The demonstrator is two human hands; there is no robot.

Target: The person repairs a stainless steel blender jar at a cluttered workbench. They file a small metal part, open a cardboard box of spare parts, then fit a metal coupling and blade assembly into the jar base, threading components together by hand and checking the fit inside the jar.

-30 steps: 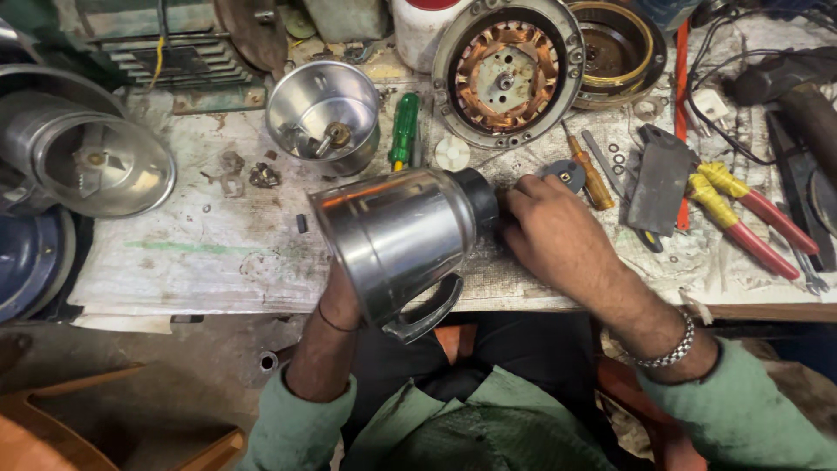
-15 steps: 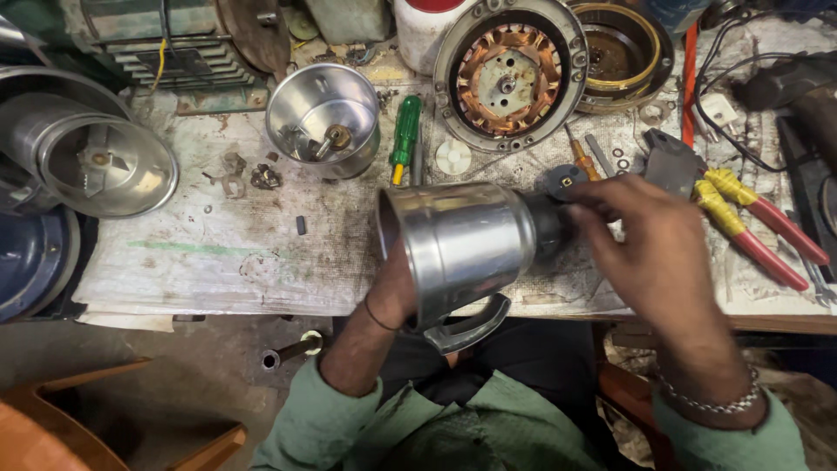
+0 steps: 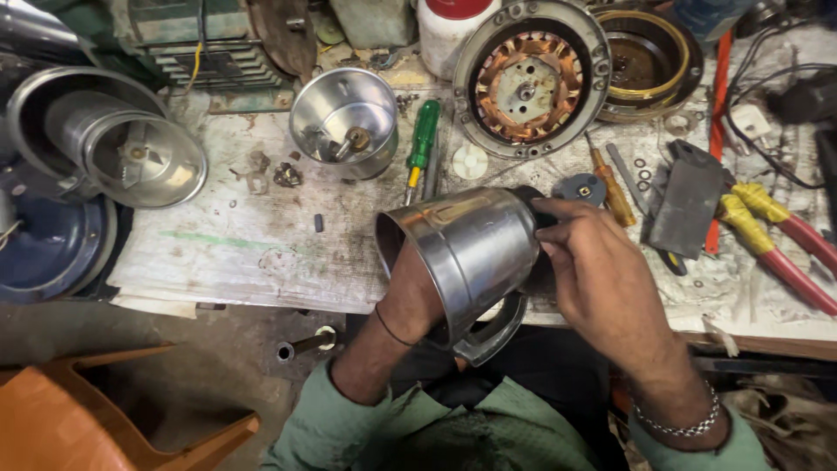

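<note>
Jar: a steel jar (image 3: 466, 253) is held on its side above the bench's front edge, mouth turned left, handle hanging down.
Left hand: the left hand (image 3: 417, 296) is pushed inside the mouth; finger state cannot be told.
Right hand: the right hand (image 3: 602, 279) is wrapped over the jar's base end, fingers closed on it.
Handling: judged stiff, smooth, likely slippery, moderately light; best taken by the handle or rim.
Nearby: a green screwdriver (image 3: 422, 139) and a second steel jar (image 3: 344, 122) are set near the bench's back edge.
</note>
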